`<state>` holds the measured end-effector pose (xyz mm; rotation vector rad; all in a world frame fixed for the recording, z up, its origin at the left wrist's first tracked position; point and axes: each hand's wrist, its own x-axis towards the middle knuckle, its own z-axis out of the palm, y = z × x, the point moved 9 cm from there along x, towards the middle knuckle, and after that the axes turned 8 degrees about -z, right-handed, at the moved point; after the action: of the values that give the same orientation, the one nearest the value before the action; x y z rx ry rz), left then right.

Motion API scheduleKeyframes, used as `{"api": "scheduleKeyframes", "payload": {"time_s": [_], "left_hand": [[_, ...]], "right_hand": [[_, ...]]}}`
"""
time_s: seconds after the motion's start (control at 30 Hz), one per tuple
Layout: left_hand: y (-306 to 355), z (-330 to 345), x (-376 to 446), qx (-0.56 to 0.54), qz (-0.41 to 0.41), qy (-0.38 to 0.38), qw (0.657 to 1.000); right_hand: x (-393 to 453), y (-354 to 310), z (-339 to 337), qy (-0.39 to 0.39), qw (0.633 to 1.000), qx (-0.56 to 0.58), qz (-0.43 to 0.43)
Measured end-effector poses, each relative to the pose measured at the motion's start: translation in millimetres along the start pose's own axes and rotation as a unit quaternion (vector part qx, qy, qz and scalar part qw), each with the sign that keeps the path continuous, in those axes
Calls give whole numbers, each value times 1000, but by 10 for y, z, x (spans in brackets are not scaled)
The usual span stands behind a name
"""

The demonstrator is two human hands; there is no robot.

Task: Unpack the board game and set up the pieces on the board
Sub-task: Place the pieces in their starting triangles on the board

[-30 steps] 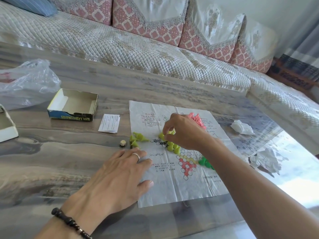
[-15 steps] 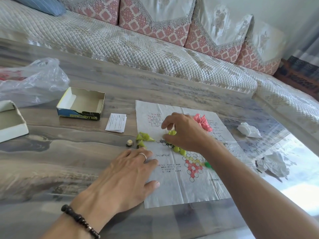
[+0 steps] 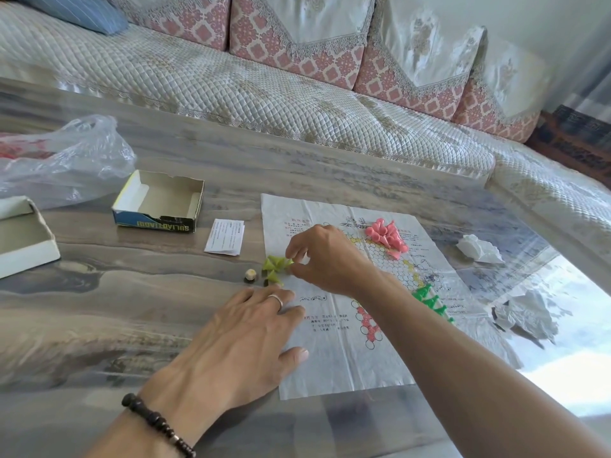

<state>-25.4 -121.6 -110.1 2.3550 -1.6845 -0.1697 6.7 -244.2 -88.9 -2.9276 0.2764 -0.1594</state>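
Two hands: left hand (image 3: 244,345) flat, fingers spread, pressing thin printed paper board (image 3: 337,365); right hand (image 3: 327,256) pinching yellow-green plastic cone pieces (image 3: 276,264).

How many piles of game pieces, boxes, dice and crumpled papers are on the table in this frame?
Piles of game pieces: 3 — yellow-green pile, pink pile, green pile
Boxes: 2 — blue box, white box
Dice: 1 — die
Crumpled papers: 2 —
Total: 8
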Motion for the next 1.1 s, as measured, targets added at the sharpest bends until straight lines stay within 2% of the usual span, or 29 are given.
{"api": "scheduleKeyframes", "payload": {"time_s": [0.2,0.33,0.43,0.7,0.93,1.1], "left_hand": [[-22,-24,5,7,-10,-11,1000],[-23,38,6,-3,-12,-20,1000],[-29,39,11,6,-16,-28,999],[-17,37,8,12,-18,-31,999],[-9,9,0,-3,-21,-26,999],[1,8,3,4,-16,-20,1000]], "right_hand": [[22,-77,-45,-8,999,-36,-19],[-63,51,-325,51,999,12,4],[-147,116,-516,72,997,7,-3],[-310,199,-467,-9,999,-37,21],[-338,136,-328,-71,990,-119,-2],[-326,107,-260,-92,987,-128,-6]]}}
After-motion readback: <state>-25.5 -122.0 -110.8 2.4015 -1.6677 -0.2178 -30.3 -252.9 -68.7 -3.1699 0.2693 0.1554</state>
